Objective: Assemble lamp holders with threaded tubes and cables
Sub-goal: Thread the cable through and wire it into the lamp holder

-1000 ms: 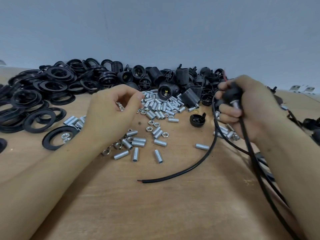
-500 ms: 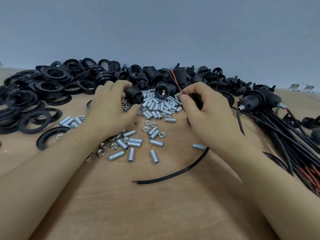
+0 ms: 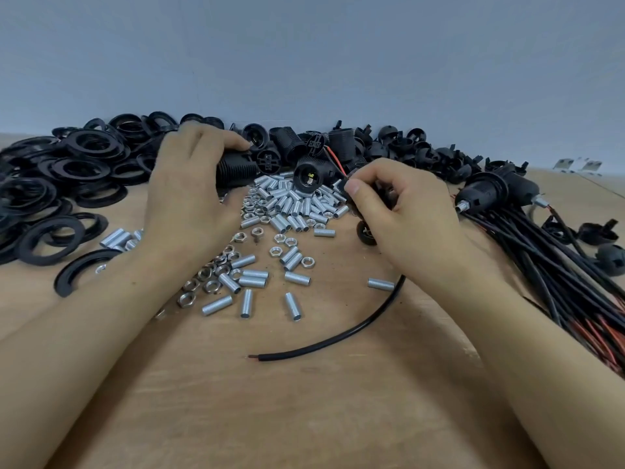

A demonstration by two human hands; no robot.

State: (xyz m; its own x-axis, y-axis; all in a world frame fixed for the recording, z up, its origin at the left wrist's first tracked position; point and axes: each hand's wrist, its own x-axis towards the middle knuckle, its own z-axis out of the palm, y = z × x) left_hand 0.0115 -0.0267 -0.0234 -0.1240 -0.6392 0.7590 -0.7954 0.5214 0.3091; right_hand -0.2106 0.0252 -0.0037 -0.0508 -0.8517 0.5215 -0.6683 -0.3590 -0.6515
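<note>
A light wooden table (image 3: 304, 418) lies under and all around both grips, its bare grain widest on the near side of them, with a few dark specks between them. Beyond the grips, a plain blue-grey wall (image 3: 304, 62) rises from the table's far edge. Well off to their right, near that edge, lie some small pale pieces (image 3: 576, 164), too small to identify.

Two bare forearms; bare hands (image 3: 189, 194); no sleeves, gloves or jewellery visible.

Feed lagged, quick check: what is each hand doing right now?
Left hand: grips a black ribbed lamp holder.
Right hand: pinches a small black part; its wires barely visible.
</note>
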